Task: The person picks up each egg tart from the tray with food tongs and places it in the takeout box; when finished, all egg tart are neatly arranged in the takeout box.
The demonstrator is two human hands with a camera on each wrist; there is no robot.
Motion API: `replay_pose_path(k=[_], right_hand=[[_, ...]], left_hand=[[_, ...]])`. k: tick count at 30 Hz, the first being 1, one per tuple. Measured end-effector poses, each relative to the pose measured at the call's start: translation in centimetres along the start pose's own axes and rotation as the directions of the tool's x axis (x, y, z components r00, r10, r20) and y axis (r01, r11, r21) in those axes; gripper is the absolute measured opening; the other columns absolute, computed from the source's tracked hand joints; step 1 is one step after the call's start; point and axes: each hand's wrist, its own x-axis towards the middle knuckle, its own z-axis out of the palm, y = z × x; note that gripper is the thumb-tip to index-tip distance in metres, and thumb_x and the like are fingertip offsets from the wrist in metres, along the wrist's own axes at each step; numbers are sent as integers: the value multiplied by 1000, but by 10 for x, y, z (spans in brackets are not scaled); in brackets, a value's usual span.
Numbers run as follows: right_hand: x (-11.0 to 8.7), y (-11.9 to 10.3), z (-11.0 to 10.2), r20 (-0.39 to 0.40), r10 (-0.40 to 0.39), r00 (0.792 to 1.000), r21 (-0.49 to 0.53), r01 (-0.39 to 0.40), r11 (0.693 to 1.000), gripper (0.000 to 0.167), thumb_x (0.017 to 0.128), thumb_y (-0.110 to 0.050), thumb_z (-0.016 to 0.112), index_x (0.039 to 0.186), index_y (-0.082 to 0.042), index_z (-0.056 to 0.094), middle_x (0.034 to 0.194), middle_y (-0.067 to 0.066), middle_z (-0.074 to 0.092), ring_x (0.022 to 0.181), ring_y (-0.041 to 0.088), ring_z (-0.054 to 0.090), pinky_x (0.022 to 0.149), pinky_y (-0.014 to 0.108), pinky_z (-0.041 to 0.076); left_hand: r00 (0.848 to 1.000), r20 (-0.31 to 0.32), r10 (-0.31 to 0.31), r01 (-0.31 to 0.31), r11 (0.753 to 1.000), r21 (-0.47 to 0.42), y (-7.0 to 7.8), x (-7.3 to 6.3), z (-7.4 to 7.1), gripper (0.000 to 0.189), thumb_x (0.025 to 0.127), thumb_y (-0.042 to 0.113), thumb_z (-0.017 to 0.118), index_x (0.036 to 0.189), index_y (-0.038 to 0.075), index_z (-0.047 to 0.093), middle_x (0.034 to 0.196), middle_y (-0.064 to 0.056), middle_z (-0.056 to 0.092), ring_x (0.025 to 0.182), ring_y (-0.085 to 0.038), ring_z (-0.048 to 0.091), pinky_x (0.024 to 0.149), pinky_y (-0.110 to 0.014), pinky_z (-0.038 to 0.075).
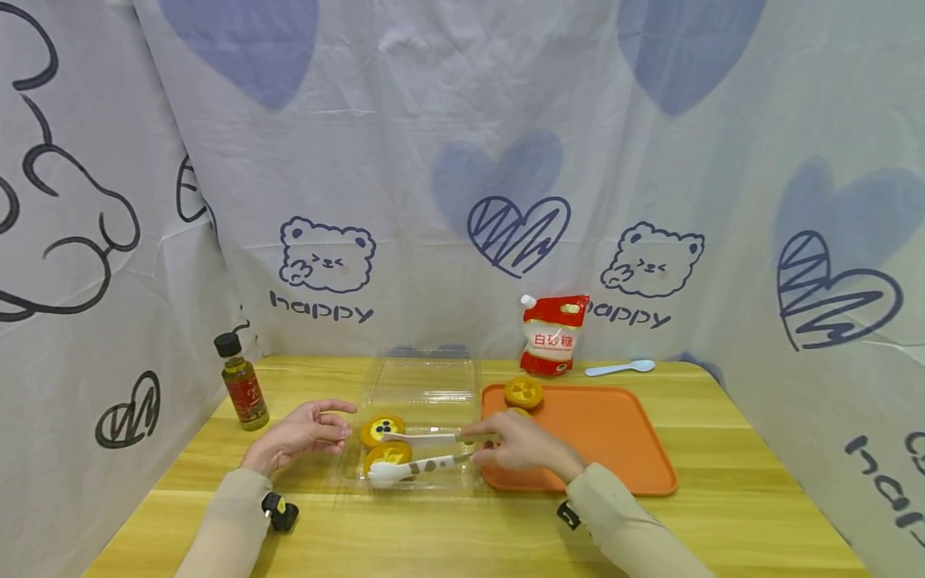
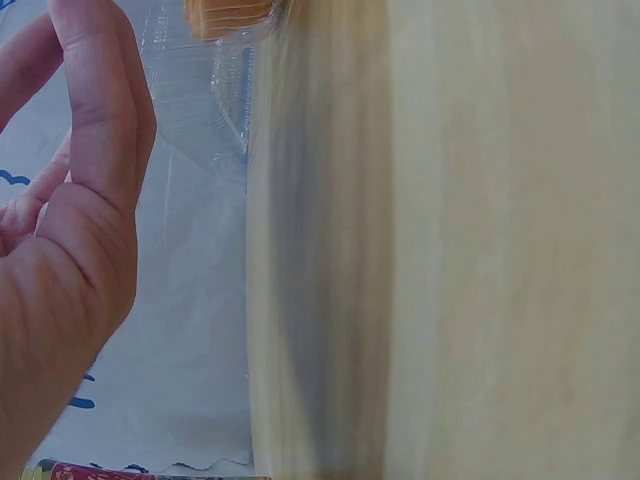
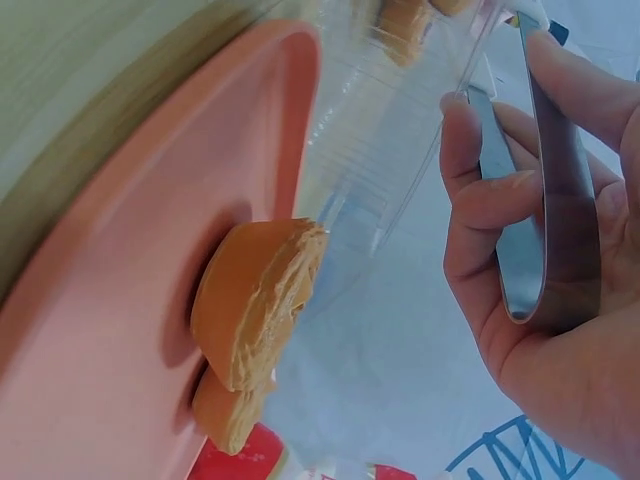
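Note:
My right hand (image 1: 516, 441) grips metal tongs (image 1: 433, 464) with white, brown-spotted ends; in the right wrist view the fingers wrap their bent metal strip (image 3: 570, 220). The tongs' arms stand apart over a clear plastic box (image 1: 426, 377) with its lid up. Inside lie two egg tarts: one with dark berries (image 1: 380, 425) and a yellow-topped one (image 1: 389, 453) nearer me, lying between the tong tips. My left hand (image 1: 311, 433) is beside the box's left edge, fingers loosely bent and holding nothing.
Right of the box, an orange tray (image 1: 607, 441) bears two more tarts (image 1: 523, 392), one partly hidden by my right hand. Behind it stand a red-and-white sugar pouch (image 1: 552, 337) and a pale spoon (image 1: 620, 368). A bottle (image 1: 244, 385) stands at the far left.

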Motion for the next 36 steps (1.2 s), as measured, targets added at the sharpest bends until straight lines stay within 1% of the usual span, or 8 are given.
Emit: replay_pose_path(k=[9, 14, 19, 25, 27, 31, 34, 36], right_hand=[[0, 4, 0, 20, -1, 1000, 44, 0, 999, 44, 89, -27, 72, 131, -15, 64, 67, 3, 57, 48, 5, 31, 50, 18, 32], [-3, 7, -3, 44, 16, 999, 88, -19, 996, 45, 90, -30, 72, 132, -17, 64, 87, 4, 69, 51, 6, 34, 54, 19, 37], [-7, 10, -8, 54, 36, 998, 120, -42, 992, 45, 89, -29, 72, 132, -17, 64, 78, 1, 59, 56, 8, 40, 54, 21, 37], [-12, 13, -17, 15, 39, 999, 103, -40, 994, 43, 87, -30, 74, 129, -20, 66, 119, -3, 70, 56, 8, 39, 60, 21, 42], [-13, 14, -20, 13, 41, 999, 96, -42, 994, 43, 87, -31, 74, 129, -22, 66, 111, -3, 72, 53, 9, 37, 58, 22, 41], [-13, 15, -24, 33, 53, 998, 97, -56, 994, 41, 87, -31, 74, 127, -23, 67, 106, -5, 72, 65, 9, 48, 65, 24, 45], [-13, 16, -24, 45, 44, 998, 93, -48, 995, 41, 88, -29, 74, 127, -21, 68, 114, -2, 72, 79, 9, 56, 73, 26, 48], [-12, 17, -24, 47, 38, 998, 89, -42, 995, 40, 88, -27, 74, 127, -20, 67, 117, 0, 72, 80, 9, 56, 74, 26, 48]], left_hand=[[1000, -4, -4, 4, 1000, 11, 0, 0, 1, 63, 91, 2, 66, 143, -9, 32, 97, -10, 68, 79, -17, 67, 72, -28, 61], [1000, -5, -7, 7, 1000, 5, -1, 0, 1, 63, 91, 2, 66, 143, -9, 32, 95, -7, 67, 79, -17, 67, 72, -29, 61], [1000, -2, -3, 3, 1000, -1, -1, 0, 1, 63, 91, 2, 66, 143, -9, 32, 96, -8, 67, 81, -18, 67, 73, -29, 61], [1000, 1, 1, -1, 1000, 0, 0, 0, 1, 63, 91, 1, 65, 143, -9, 31, 94, -5, 66, 81, -18, 67, 73, -29, 60], [1000, 2, 2, -2, 1000, 2, 0, 0, 1, 62, 91, 1, 65, 143, -9, 31, 94, -5, 66, 81, -18, 67, 73, -29, 60], [1000, 3, 2, -2, 1000, 3, 0, -1, 1, 62, 91, 1, 65, 143, -9, 32, 96, -8, 66, 81, -18, 67, 73, -29, 60], [1000, -1, 1, -1, 1000, 5, 1, -1, 1, 62, 91, 2, 66, 143, -9, 32, 97, -9, 66, 81, -18, 67, 73, -30, 61], [1000, -5, 1, -1, 1000, 7, 1, -1, 1, 63, 91, 2, 66, 143, -9, 32, 98, -10, 67, 81, -18, 67, 73, -30, 61]])
